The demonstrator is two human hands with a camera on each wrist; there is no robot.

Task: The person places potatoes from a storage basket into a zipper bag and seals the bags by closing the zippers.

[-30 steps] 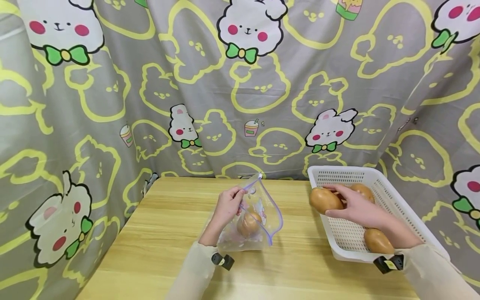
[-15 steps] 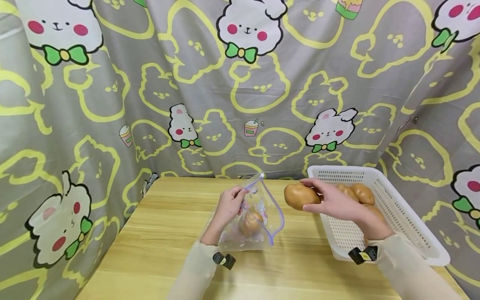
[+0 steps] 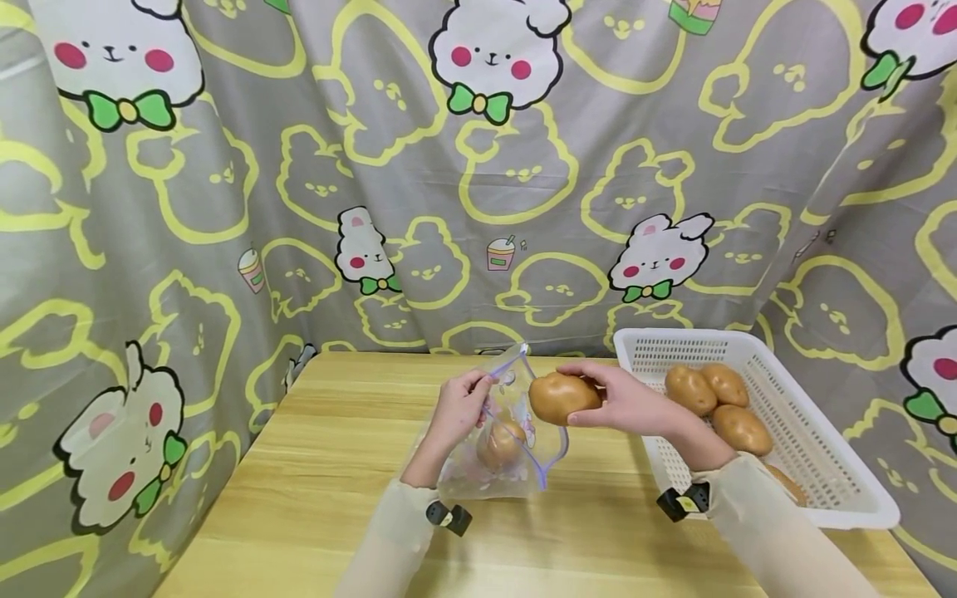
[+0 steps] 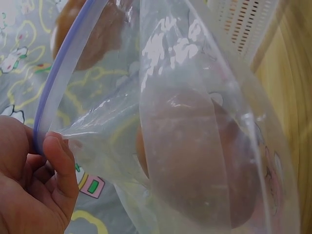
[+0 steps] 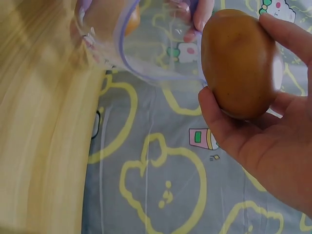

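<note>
A clear zip bag with a purple rim stands on the table, its mouth spread toward the right. My left hand pinches the rim at the bag's left side. One brown potato shows through the plastic inside; the left wrist view has this potato behind the film. My right hand grips another brown potato between thumb and fingers. This held potato overlaps the right side of the bag's mouth in the head view, close to the purple rim.
On the right stands a white perforated plastic basket with several potatoes in it; the right forearm partly covers its near side. The wooden table ends at a grey patterned curtain behind.
My right hand has carried its potato left from the basket's left edge to the bag's mouth. The left hand and the bag have hardly moved.
</note>
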